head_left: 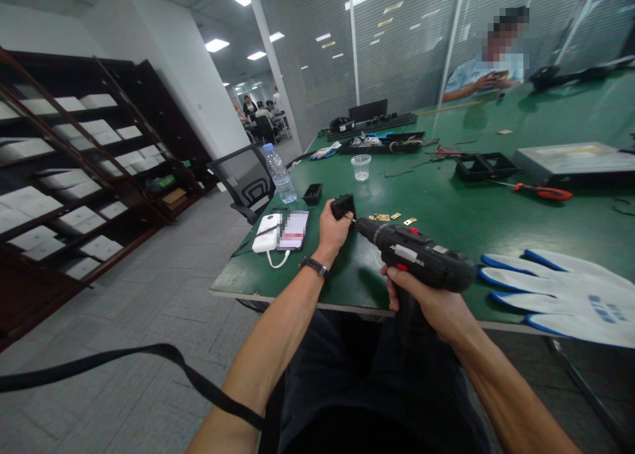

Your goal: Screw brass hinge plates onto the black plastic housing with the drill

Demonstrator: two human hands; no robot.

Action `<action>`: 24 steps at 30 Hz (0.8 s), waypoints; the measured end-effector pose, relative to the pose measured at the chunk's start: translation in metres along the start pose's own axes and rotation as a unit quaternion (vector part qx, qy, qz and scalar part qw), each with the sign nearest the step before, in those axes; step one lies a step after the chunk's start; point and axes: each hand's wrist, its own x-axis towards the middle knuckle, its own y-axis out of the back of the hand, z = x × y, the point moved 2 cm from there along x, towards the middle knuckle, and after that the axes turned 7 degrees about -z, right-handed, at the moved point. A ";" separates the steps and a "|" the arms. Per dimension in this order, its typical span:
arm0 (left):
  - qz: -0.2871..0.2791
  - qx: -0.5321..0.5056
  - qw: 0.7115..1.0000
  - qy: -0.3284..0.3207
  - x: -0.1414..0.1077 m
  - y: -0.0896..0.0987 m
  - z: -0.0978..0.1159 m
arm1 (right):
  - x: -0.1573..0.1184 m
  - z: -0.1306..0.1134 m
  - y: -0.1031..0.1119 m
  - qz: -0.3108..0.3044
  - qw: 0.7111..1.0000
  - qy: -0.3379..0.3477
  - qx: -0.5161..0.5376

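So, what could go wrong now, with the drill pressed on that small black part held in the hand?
1. The left hand holds the small black part in the air, not on the green table. If the bit slips, it may hit the fingers.
2. The white gloves lie unused beside the bare right hand on the drill.
3. The small brass pieces lie loose just beyond the drill and could be knocked away.

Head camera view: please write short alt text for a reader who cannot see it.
The right hand grips a black cordless drill, its tip against a small black part held by the left hand above a green table. White gloves lie at right.
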 end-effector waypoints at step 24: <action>-0.002 -0.034 0.999 -0.011 -0.001 0.000 0.001 | -0.001 -0.003 0.000 0.003 1.000 0.005 -0.002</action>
